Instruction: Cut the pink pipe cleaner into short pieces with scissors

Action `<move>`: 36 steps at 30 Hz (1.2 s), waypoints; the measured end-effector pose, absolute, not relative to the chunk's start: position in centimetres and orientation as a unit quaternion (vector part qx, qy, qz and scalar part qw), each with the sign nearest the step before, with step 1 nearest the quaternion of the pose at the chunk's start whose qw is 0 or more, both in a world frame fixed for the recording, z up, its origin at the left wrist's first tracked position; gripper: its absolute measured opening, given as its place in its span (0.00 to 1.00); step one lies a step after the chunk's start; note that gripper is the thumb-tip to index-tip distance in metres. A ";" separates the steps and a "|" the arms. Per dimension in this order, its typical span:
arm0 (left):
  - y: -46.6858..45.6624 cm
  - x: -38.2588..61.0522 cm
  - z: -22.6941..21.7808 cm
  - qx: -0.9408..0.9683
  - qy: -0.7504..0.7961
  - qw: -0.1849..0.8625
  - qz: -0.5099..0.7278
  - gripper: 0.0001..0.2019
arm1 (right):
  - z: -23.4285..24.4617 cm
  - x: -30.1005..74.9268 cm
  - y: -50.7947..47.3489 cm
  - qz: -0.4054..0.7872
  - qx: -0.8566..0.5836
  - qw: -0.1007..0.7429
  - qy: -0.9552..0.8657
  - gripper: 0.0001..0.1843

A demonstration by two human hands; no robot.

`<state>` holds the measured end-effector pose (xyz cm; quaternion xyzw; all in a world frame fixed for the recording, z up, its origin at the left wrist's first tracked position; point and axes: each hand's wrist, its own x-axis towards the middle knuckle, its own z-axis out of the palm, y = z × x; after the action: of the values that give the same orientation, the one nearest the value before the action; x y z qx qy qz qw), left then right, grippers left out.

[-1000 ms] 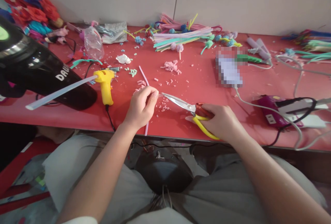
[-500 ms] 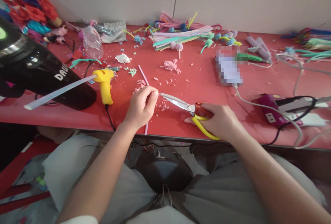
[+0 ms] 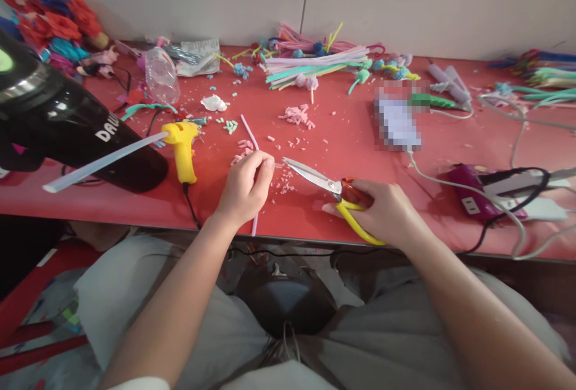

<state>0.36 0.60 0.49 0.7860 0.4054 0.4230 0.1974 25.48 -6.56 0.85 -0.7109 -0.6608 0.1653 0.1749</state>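
My left hand point(image 3: 246, 189) is closed, thumb and forefinger pinched on a thin pale pink pipe cleaner piece point(image 3: 278, 165) whose tip sticks out to the right. Most of that piece is hidden in the fingers. A lilac pipe cleaner point(image 3: 249, 130) runs behind this hand and shows again below it; I cannot tell whether the hand touches it. My right hand point(image 3: 384, 210) is wrapped round the handles of scissors point(image 3: 315, 179), one handle yellow and the other reddish orange. The blades point left, tips slightly parted and just right of the pinched piece.
Pink cuttings point(image 3: 297, 115) and green cuttings point(image 3: 231, 126) lie on the red table point(image 3: 342, 132). At left are a yellow glue gun point(image 3: 183, 153) and a black bottle point(image 3: 76, 120). Pipe cleaner bundles point(image 3: 317, 66) lie behind. At right are a blurred-out device point(image 3: 398, 123) and a purple power strip point(image 3: 477, 195) with cables.
The scissors and my right hand have shifted slightly right, away from the left fingertips. The blade tips have parted a little. My left hand has hardly moved.
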 end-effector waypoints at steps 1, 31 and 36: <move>0.6 0.4 0.5 0.787 0.405 0.196 0.423 0.13 | 0.8 25.5 -6.6 0.166 -0.711 0.174 -0.661 0.35; 0.6 0.5 0.6 0.785 0.403 0.199 0.425 0.12 | 0.8 25.6 -6.3 0.157 -0.709 0.158 -0.669 0.35; 0.6 0.5 0.5 0.786 0.401 0.199 0.427 0.12 | 0.8 25.5 -6.2 0.158 -0.712 0.155 -0.666 0.35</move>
<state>0.47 0.56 0.54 0.7856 0.4012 0.4268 0.1992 25.46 -6.22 0.81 -0.7123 -0.6660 0.1578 0.1555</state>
